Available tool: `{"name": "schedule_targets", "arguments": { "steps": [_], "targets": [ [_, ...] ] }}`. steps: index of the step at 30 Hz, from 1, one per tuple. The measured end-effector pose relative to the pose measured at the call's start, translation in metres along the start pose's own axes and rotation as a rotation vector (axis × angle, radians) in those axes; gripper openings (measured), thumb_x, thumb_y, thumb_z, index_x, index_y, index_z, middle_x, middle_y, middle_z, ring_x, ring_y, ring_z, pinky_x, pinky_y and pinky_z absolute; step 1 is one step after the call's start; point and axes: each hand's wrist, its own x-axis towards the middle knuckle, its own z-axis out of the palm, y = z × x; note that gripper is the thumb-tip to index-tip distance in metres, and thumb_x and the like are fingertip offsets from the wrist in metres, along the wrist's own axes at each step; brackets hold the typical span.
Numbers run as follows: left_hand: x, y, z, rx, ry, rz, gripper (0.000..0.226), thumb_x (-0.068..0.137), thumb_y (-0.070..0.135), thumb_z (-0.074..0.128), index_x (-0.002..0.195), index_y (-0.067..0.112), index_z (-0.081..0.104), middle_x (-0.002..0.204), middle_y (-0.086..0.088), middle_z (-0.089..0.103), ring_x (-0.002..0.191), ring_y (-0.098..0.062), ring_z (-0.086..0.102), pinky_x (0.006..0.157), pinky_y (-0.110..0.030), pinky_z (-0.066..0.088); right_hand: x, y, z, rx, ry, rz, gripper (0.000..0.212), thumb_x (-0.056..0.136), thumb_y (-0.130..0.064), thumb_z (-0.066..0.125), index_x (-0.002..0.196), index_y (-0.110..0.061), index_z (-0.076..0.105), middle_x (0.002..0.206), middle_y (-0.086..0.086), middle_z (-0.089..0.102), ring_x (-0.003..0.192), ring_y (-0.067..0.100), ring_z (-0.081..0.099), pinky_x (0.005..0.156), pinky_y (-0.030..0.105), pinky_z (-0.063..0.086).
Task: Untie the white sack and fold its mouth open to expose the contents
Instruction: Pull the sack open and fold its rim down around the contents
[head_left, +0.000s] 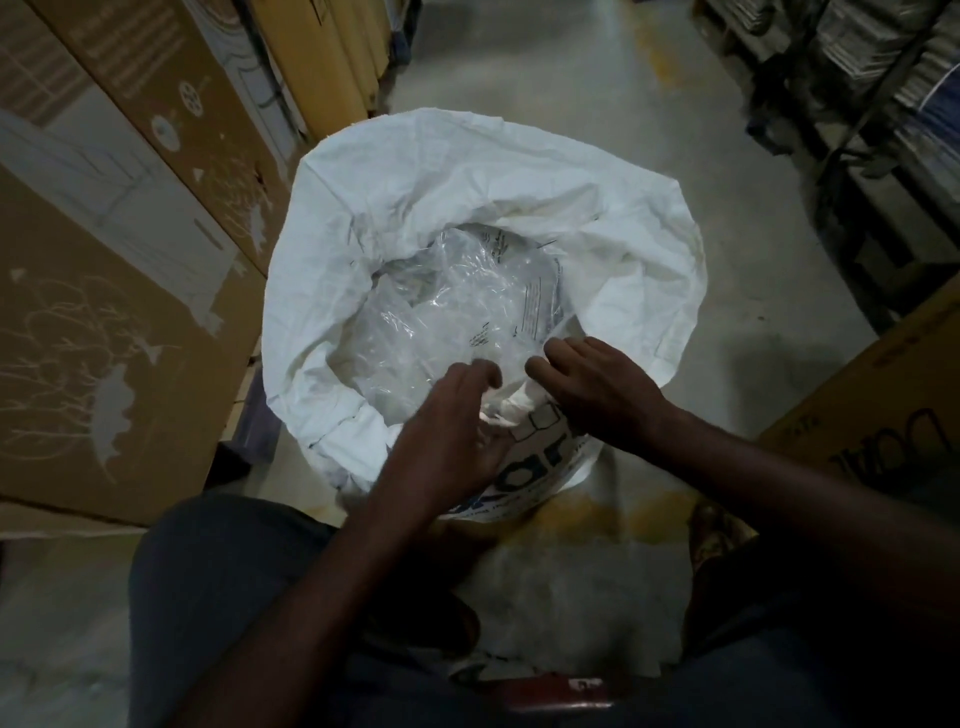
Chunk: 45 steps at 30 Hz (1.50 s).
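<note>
- White woven plastic sack was stood upright on the grey concrete floor, mouth already untied and rolled outward on the far and side rims.
- Clear crinkled plastic bags were exposed inside.
- Left hand and right hand were both curled onto the near rim, apparently gripping its unfolded fabric.
- Unfolded stretch lay directly under both hands; right hand judged slightly nearer to it.

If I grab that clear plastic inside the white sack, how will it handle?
Likely floppy: the clear plastic lies crumpled in folds. Probably slippery, given its glossy glare. It looks thin and light, though whatever it wraps is hard to make out inside the white sack.
</note>
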Motion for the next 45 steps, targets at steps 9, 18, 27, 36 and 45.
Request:
{"name": "schedule_targets", "arguments": {
  "steps": [9, 18, 27, 36, 45],
  "targets": [
    [0.006, -0.022, 0.013, 0.37, -0.008, 0.041, 0.038, 0.092, 0.009, 0.069, 0.124, 0.021, 0.055, 0.104, -0.001, 0.063, 0.078, -0.028, 0.067, 0.058, -0.035, 0.037, -0.003, -0.025, 0.022, 0.003, -0.03, -0.1, 0.026, 0.097, -0.005, 0.053, 0.122, -0.011, 0.053, 0.095, 0.011, 0.063, 0.077, 0.031, 0.061, 0.07, 0.045, 0.052],
    [0.007, -0.011, 0.024, 0.156, -0.285, -0.12, 0.067, 0.089, 0.05, 0.048, 0.153, 0.033, 0.039, 0.14, 0.002, 0.042, 0.13, -0.022, 0.038, 0.114, -0.05, 0.031, -0.007, -0.02, 0.017, 0.003, -0.019, -0.09, 0.04, 0.096, -0.004, 0.041, 0.134, -0.009, 0.052, 0.091, 0.011, 0.054, 0.078, 0.031, 0.053, 0.075, 0.046, 0.046],
    [0.012, -0.03, 0.002, 0.379, -0.247, -0.004, 0.067, 0.084, 0.027, 0.082, 0.145, 0.035, 0.056, 0.14, 0.004, 0.053, 0.124, -0.026, 0.052, 0.094, -0.042, 0.05, -0.011, -0.016, 0.007, 0.001, -0.076, -0.098, 0.049, 0.094, -0.018, 0.045, 0.142, -0.011, 0.05, 0.103, 0.01, 0.054, 0.09, 0.028, 0.052, 0.094, 0.048, 0.045],
    [0.005, -0.006, 0.013, 0.342, 0.034, 0.048, 0.048, 0.081, -0.004, 0.071, 0.123, 0.017, 0.06, 0.103, -0.003, 0.069, 0.089, -0.03, 0.066, 0.06, -0.041, 0.051, -0.005, -0.003, -0.001, 0.037, 0.026, -0.197, 0.028, 0.108, -0.009, 0.041, 0.131, -0.015, 0.056, 0.122, 0.015, 0.066, 0.091, 0.033, 0.064, 0.086, 0.047, 0.054],
    [0.005, -0.015, 0.021, 0.195, -0.216, -0.029, 0.041, 0.1, 0.057, 0.057, 0.13, 0.032, 0.048, 0.12, 0.007, 0.045, 0.113, -0.016, 0.04, 0.103, -0.039, 0.034, -0.005, -0.016, 0.006, 0.027, -0.03, -0.07, 0.048, 0.098, -0.015, 0.037, 0.146, -0.016, 0.045, 0.102, 0.013, 0.056, 0.082, 0.031, 0.054, 0.079, 0.045, 0.045]
  ]
}}
